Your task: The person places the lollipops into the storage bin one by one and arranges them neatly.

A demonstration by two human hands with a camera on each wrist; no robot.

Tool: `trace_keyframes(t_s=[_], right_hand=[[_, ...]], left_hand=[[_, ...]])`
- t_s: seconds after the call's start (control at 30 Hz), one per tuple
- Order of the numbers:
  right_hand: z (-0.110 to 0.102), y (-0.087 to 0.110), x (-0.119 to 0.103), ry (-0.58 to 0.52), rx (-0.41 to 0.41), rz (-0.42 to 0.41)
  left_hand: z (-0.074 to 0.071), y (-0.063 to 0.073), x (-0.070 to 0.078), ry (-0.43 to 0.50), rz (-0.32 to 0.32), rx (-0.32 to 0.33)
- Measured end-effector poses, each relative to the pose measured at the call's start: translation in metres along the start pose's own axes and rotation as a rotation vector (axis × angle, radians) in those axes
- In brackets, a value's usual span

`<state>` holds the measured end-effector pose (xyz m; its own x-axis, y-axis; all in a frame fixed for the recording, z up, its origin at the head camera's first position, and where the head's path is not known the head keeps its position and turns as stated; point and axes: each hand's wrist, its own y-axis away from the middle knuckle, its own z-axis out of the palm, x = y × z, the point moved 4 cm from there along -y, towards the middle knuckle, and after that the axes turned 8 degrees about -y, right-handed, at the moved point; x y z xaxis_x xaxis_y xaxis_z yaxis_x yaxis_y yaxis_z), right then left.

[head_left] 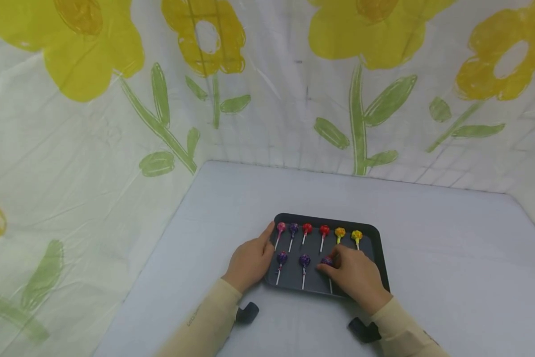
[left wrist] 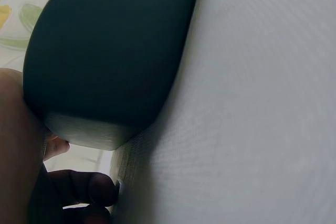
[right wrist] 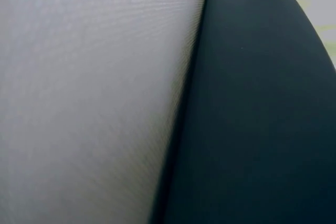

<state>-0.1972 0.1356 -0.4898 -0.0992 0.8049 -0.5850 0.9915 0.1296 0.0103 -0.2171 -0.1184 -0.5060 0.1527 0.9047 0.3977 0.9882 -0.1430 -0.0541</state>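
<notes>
A dark baking tray (head_left: 314, 283) on the table holds lollipops in two rows. My left hand (head_left: 248, 262) grips the tray's left side, and in the left wrist view its curled fingers (left wrist: 84, 187) show beyond the tray wall (left wrist: 110, 51). With thumb and fingertips my right hand (head_left: 357, 273) pinches the head of a purple lollipop (head_left: 326, 261) in the near row. Two more purple lollipops, one at the left end (head_left: 282, 258) and one beside it (head_left: 304, 261), lie there. The right wrist view is mostly tray wall (right wrist: 257, 108); my right fingers are hidden there.
The far row runs from a pink lollipop (head_left: 281, 227) and a purple one (head_left: 293, 228) through red ones (head_left: 307, 228) to an orange one (head_left: 340, 232) and a yellow one (head_left: 357, 235). Around the white table (head_left: 232, 198) hangs a flower-printed curtain (head_left: 276, 134).
</notes>
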Motion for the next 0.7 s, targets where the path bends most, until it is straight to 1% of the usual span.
trace_keyframes(t_s=[0.47,0.6,0.7], right_hand=[[-0.007,0.005,-0.005,-0.017,-0.007,0.027],[-0.013,0.007,-0.004,-0.022,0.003,0.021],[-0.016,0.009,-0.002,-0.047,0.021,0.007]], left_hand=[[-0.002,0.001,0.0,-0.001,-0.007,-0.002],[-0.001,0.0,-0.001,-0.002,-0.012,-0.009],[0.0,0.001,-0.002,0.002,-0.018,-0.012]])
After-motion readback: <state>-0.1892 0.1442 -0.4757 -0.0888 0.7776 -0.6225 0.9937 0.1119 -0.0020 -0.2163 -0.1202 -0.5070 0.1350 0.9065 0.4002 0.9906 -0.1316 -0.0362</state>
